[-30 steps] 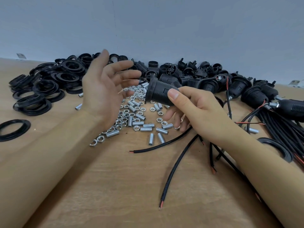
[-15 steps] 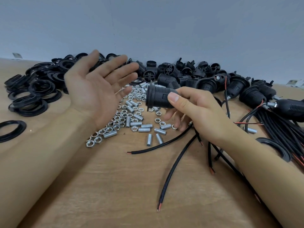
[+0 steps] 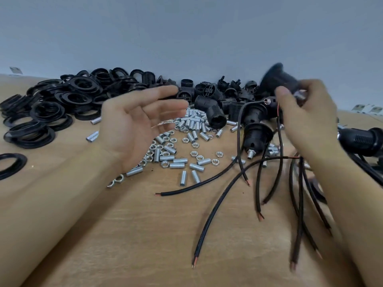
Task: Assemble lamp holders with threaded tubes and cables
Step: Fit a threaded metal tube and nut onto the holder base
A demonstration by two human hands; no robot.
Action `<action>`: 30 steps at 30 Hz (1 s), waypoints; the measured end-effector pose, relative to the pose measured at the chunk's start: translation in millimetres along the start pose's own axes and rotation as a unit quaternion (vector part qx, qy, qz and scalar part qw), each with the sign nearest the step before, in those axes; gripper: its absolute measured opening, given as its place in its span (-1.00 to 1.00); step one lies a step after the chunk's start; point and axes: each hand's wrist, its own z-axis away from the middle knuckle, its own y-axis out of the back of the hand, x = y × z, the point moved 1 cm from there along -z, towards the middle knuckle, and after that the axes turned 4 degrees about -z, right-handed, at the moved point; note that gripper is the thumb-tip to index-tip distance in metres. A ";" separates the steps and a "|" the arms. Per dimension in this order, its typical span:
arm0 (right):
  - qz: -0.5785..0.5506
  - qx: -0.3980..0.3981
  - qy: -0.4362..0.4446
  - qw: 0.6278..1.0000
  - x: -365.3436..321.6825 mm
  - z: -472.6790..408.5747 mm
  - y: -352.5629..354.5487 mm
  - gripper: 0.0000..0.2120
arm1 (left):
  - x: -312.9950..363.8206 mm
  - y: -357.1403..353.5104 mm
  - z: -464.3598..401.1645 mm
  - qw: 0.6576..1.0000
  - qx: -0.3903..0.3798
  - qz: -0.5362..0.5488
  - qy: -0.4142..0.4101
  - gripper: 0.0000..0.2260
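Note:
My right hand (image 3: 306, 119) grips a black lamp holder (image 3: 278, 79), raised and blurred at the upper right above the pile. My left hand (image 3: 136, 121) hovers palm up with straight fingers over the wooden table (image 3: 124, 235), holding nothing. Silver threaded tubes and nuts (image 3: 178, 148) lie scattered between my hands. Black cables (image 3: 217, 206) with bare copper ends fan out across the table under my right forearm. A holder with a tube fitted (image 3: 256, 135) stands among the cables.
A heap of black rings (image 3: 51, 106) fills the back left, one ring (image 3: 10, 164) lying apart at the left edge. Loose black holders (image 3: 209, 98) pile along the wall. Finished holders with cables (image 3: 360, 139) lie at the far right.
My right hand has carried the lamp holder from the middle up and to the right. My left hand stays open, palm up, shifted a little rightward in view.

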 end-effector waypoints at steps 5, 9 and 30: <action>0.246 -0.042 -0.117 0.961 29.1 -11.6 14.2 -0.56 | -9.0 0.7 -2.4 0.956 0.065 -0.268 -0.098 -0.86; 0.339 -0.076 -0.058 0.936 19.8 -4.7 3.9 -0.51 | -18.8 7.1 -0.9 0.805 0.062 -0.562 -0.178 -0.86; 0.233 -0.364 0.238 0.870 -23.2 47.9 -71.3 -0.81 | -26.4 12.0 -10.4 0.754 -0.034 -0.648 -0.106 -0.86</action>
